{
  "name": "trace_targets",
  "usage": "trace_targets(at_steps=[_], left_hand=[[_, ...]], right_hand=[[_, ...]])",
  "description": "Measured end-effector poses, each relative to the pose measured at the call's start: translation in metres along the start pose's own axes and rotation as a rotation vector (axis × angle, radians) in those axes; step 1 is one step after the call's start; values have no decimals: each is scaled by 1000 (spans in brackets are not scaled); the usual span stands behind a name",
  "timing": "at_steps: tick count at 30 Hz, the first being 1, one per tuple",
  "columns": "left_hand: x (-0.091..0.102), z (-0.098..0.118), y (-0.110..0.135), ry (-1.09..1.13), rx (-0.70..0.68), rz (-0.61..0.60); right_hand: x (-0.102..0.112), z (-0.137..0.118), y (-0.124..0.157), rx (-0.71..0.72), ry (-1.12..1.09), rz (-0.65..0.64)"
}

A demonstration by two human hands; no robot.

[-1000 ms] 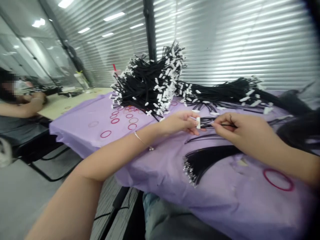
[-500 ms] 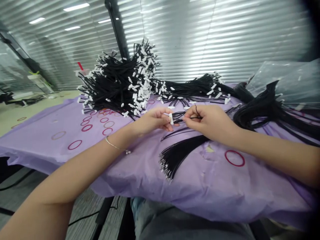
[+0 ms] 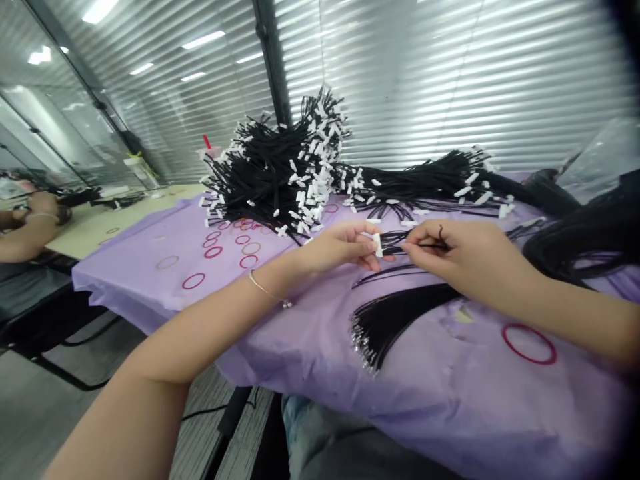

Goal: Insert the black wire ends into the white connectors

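Two hands meet over one small white connector (image 3: 378, 244), which we take as our landmark on the purple table cover (image 3: 310, 333). We see the left hand (image 3: 343, 247) closed around it, thumb and fingertips pinching the white piece from its left side. Touching it from the right, the right hand (image 3: 463, 257) is pinched shut on a thin black wire (image 3: 425, 246), whose end points into the connector where a few other black wires already fan out. Just below and to the right of the connector lies a loose bundle of black wires (image 3: 395, 320) with bare metal tips, flat on the cover. Beyond it, away from us, rises a big heap of finished black wires with white connectors (image 3: 280, 173). Left of the connector, red rubber bands (image 3: 213, 252) are scattered; another red band (image 3: 529, 343) lies well off to its lower right. Far left of it, a co-worker's hand (image 3: 43, 203) rests on a neighbouring table.
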State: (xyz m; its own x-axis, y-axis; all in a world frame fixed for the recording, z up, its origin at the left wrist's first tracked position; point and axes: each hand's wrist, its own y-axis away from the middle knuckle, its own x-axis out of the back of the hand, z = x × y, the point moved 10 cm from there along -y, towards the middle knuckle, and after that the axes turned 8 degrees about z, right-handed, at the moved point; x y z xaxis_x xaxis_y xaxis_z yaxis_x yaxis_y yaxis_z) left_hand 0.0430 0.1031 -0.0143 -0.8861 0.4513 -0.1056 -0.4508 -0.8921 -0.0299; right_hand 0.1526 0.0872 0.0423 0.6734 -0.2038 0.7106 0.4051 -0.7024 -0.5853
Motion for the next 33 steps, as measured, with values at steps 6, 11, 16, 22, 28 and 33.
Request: trace_targets(at_steps=[6, 11, 16, 22, 28, 33], left_hand=[[-3, 4, 1, 21, -9, -17], [-6, 6, 2, 28, -6, -32], [-8, 7, 3, 25, -11, -39], [-5, 4, 2, 29, 18, -11], [-2, 4, 2, -20, 15, -3], [-2, 1, 2, -89, 29, 8]], right_hand=[[8, -12, -1, 37, -33, 40], [9, -8, -4, -58, -139, 19], [8, -7, -4, -84, -164, -17], [8, -7, -5, -73, -155, -34], [4, -5, -4, -40, -88, -33], [3, -9, -1, 8, -29, -3]])
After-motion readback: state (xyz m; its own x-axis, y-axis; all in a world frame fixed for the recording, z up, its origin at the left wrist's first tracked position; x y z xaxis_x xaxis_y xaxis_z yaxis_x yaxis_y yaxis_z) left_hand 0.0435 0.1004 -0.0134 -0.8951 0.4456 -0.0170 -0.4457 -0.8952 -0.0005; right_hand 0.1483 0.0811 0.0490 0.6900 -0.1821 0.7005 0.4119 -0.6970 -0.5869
